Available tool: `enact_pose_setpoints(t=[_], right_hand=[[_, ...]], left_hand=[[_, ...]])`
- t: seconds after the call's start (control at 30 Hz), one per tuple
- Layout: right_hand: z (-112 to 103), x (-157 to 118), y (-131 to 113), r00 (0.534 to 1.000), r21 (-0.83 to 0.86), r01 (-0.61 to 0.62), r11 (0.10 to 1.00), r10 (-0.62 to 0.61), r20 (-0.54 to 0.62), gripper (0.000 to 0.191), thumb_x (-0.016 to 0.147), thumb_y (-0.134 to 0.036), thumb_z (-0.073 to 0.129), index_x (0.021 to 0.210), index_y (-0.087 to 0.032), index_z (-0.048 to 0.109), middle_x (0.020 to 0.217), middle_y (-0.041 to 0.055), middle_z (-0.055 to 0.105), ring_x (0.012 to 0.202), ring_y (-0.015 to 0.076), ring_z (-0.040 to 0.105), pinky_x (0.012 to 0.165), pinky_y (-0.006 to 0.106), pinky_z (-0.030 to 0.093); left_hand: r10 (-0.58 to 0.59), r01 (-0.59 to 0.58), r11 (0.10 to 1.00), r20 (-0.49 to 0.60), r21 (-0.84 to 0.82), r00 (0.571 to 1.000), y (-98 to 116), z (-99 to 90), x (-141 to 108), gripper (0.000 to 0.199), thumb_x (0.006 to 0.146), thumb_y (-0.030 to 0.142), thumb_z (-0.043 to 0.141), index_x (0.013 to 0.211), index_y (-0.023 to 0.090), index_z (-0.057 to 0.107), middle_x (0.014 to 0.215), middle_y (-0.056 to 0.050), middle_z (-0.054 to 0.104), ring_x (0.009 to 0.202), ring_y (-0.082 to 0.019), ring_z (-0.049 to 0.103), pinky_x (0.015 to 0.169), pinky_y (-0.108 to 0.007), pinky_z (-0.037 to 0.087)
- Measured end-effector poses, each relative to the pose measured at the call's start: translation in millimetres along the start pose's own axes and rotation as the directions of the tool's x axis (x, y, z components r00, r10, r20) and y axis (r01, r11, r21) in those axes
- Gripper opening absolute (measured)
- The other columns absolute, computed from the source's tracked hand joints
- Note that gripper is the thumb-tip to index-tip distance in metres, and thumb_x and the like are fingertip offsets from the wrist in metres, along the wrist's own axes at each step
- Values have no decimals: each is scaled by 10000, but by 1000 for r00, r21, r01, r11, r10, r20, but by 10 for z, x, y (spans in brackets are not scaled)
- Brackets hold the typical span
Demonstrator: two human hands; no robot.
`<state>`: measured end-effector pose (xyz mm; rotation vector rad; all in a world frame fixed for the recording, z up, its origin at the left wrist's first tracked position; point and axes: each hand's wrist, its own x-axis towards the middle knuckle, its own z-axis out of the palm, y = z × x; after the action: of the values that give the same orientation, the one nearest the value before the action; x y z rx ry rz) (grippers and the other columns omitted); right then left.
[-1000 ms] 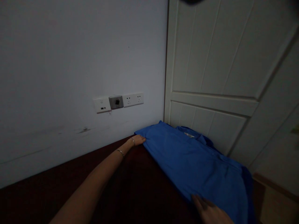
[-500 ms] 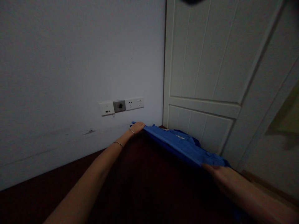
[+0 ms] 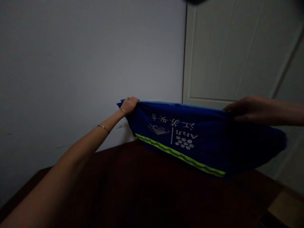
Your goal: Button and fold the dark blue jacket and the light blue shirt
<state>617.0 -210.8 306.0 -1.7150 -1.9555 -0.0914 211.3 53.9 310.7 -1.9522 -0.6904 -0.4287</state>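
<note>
A blue garment (image 3: 206,136) hangs stretched between my two hands above a dark red surface. White lettering and logos, upside down, show on its face, with a yellow-green reflective stripe below them. My left hand (image 3: 129,104), with two thin bracelets on the wrist and forearm, is closed on the top edge at the left. My right hand (image 3: 249,110) pinches the top edge at the right; its fingertips are partly in shadow. A darker part of the cloth droops below and beyond the right hand.
A pale wall (image 3: 95,57) rises behind on the left, meeting a white panelled door (image 3: 213,50) on the right. The dark red surface (image 3: 147,190) spreads below. A tan flat thing (image 3: 288,209) lies at the lower right.
Both hands have raised the blue garment from the surface, and its printed, striped side now shows. The wall sockets are now hidden behind it. The camera view has shifted.
</note>
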Motion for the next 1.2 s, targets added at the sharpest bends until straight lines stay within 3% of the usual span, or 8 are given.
enact_pose_setpoints(t=[0.1,0.27,0.43,0.6,0.73,0.87,1.1,1.2], right_hand=[[200,364,304,928,75,-17,997,-12,371,333,708,-94,406,919,-10,650,806,76,692,660,59,627,570,109,384],[454,806,990,862,176,-17,984,-75,501,307,716,-138,398,799,-21,669,942,90,651,765,101,622,610,123,393],[331,653,1346,841,258,-10,966,-131,524,375,726,-191,339,764,11,652,994,130,606,787,124,605,613,159,385],[245,452,1099,870,280,-118,953,-37,491,389,728,-146,331,916,29,623,911,115,652,815,89,603,630,120,370],[288,474,766,846,450,16,893,-252,469,446,720,-129,356,1071,44,571,899,131,666,785,86,620,654,131,390],[223,466,501,837,416,134,899,-328,439,472,724,-116,320,1069,102,557,845,142,675,736,93,626,658,145,406],[53,836,401,916,116,299,947,-319,244,374,703,-61,426,1019,-25,624,798,64,694,617,89,618,626,200,461],[96,767,308,902,48,389,920,-391,182,372,690,-31,415,994,-50,629,829,46,684,687,91,609,670,207,446]], left_hand=[[33,-37,998,85,48,996,-128,7,-71,328,774,110,400,1083,122,507,974,-122,564,943,-234,510,765,-347,384],[123,-147,987,293,60,948,-232,-252,-8,322,754,125,416,1060,146,513,931,-82,555,920,-195,517,786,-317,396],[285,-318,947,321,53,903,-303,-375,452,335,749,122,398,1059,39,494,939,-90,544,923,-159,493,797,-287,396],[381,-412,910,303,44,873,-492,-525,618,329,750,149,389,1039,56,516,941,-90,549,907,-150,508,798,-274,401],[323,-356,934,421,0,848,-623,-845,261,304,768,159,386,1022,95,539,940,-98,557,894,-163,549,787,-280,402],[316,-331,943,411,-37,855,-608,-1052,-30,283,807,174,374,1023,130,549,934,-102,585,849,-157,562,758,-256,404],[273,-300,953,324,35,906,-816,-1006,37,298,827,160,343,1042,122,546,959,-116,587,864,-158,551,763,-258,398],[284,-302,953,350,-4,892,-906,-975,13,299,821,159,337,1028,123,550,941,-118,582,869,-164,542,760,-264,395]])
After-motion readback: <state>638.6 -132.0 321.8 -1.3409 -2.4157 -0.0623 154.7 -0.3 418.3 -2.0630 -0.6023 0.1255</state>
